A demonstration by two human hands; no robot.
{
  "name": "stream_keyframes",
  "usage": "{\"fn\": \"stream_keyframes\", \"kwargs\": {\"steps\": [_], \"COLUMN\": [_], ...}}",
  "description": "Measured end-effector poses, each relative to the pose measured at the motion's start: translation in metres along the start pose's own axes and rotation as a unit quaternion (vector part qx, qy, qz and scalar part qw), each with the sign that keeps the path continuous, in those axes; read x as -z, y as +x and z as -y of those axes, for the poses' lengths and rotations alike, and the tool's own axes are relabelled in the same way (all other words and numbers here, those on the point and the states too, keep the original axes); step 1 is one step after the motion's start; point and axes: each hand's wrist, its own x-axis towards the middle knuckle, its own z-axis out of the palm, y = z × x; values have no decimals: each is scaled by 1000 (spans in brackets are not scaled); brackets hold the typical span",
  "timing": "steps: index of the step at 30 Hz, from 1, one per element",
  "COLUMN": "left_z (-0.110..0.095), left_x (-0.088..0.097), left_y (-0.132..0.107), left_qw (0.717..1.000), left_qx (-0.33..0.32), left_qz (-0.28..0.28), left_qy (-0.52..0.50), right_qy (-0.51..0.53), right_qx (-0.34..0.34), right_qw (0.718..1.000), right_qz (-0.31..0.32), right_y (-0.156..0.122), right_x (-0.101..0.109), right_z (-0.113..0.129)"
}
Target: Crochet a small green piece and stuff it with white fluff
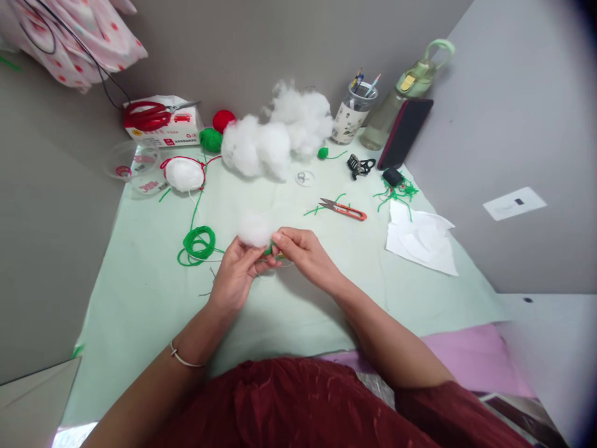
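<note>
Between my hands is a small green yarn piece (268, 250), largely hidden by fingers, with a fluffy tuft of white stuffing (255, 229) on top of it. My left hand (234, 270) is closed around the piece from the left, thumb against the base of the tuft. From the right, the thumb and fingers of my right hand (305, 252) pinch the same green piece at its edge. A green strand runs from my left hand to a loose coil of green yarn (199, 244) on the table. Orange-handled thread snips (344, 210) lie to the right.
Behind lie a large heap of stuffing (280, 134), a green yarn ball (211, 140), a red ball (224, 120) and a white yarn ball (185, 173). A water bottle (389, 102), phone (405, 134) and pen jar (354, 113) stand back right. Crumpled paper (420, 239) lies right.
</note>
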Motion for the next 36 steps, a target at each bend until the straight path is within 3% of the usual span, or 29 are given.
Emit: {"fn": "stream_keyframes", "kwargs": {"steps": [7, 11, 17, 21, 28, 32, 36], "left_z": [4, 9, 7, 4, 0, 2, 8], "left_x": [4, 6, 11, 14, 14, 12, 10], "left_y": [7, 7, -3, -7, 1, 4, 5], "left_qw": [997, 989, 976, 977, 985, 984, 977], "left_qx": [-62, -125, -184, -187, -138, -148, -185], "left_qz": [-33, -49, -41, -6, 35, 7, -39], "left_qy": [30, 57, 111, 101, 102, 102, 104], "right_qy": [25, 99, 67, 29, -78, -203, -258], "right_qx": [-32, -92, -78, -64, -24, 16, 51], "right_qw": [998, 990, 995, 997, 996, 979, 964], "right_qz": [47, 35, -11, -32, -28, 3, 39], "right_y": [0, 6, 8, 4, -5, -11, -16], "right_x": [-5, -7, -10, -7, 2, 3, -3], "right_z": [-6, -14, -15, -8, -1, 4, 8]}}
